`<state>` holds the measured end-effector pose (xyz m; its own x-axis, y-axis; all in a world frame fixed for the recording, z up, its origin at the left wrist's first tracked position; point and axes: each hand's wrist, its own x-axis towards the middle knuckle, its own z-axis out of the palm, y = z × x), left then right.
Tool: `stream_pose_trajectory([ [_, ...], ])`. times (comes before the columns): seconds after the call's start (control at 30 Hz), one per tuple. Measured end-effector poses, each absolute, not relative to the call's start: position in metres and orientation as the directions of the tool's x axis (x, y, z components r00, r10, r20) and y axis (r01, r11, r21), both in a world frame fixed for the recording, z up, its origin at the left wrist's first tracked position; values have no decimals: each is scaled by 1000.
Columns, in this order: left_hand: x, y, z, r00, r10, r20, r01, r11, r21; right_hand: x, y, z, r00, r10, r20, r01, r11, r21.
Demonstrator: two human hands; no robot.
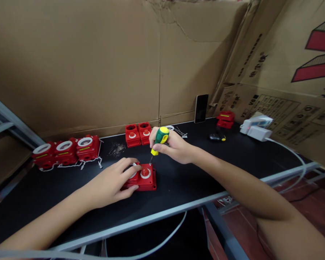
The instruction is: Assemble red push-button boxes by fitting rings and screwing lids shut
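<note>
A red plastic box (147, 183) with a round red knob in a white ring lies on the black tabletop. My left hand (121, 178) grips its left end, fingers over the top and thumb along the near side, hiding part of it. In my right hand (173, 144) is a screwdriver (161, 136) with a green and yellow handle, held tilted. Its shaft points down at the far right corner of the box, where a small screw seems to sit; whether the tip touches it I cannot tell.
Several red boxes with white rings (65, 150) and white cords stand at the left. Two more red boxes (132, 134) are at the back, beside loose screws (117, 148). A phone (201, 108) leans on the cardboard wall (97, 65). Farther right are a red part (225, 119) and a white power strip (256, 128).
</note>
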<state>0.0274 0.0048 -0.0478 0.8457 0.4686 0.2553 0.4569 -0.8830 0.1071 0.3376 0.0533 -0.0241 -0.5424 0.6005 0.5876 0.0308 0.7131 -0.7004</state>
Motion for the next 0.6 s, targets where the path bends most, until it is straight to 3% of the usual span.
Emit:
stream_pose_trajectory([
  [0.17,28,6,-48,846,467,257,455,-884,107,341,52,-18,-606,546,579,1,728,-685],
  [0.33,26,6,-50,846,466,259,458,-884,92,346,51,-16,-592,595,543,67,708,-703],
  [0.6,26,6,-51,846,469,252,465,-882,80,344,49,-14,-645,576,503,13,666,-746],
])
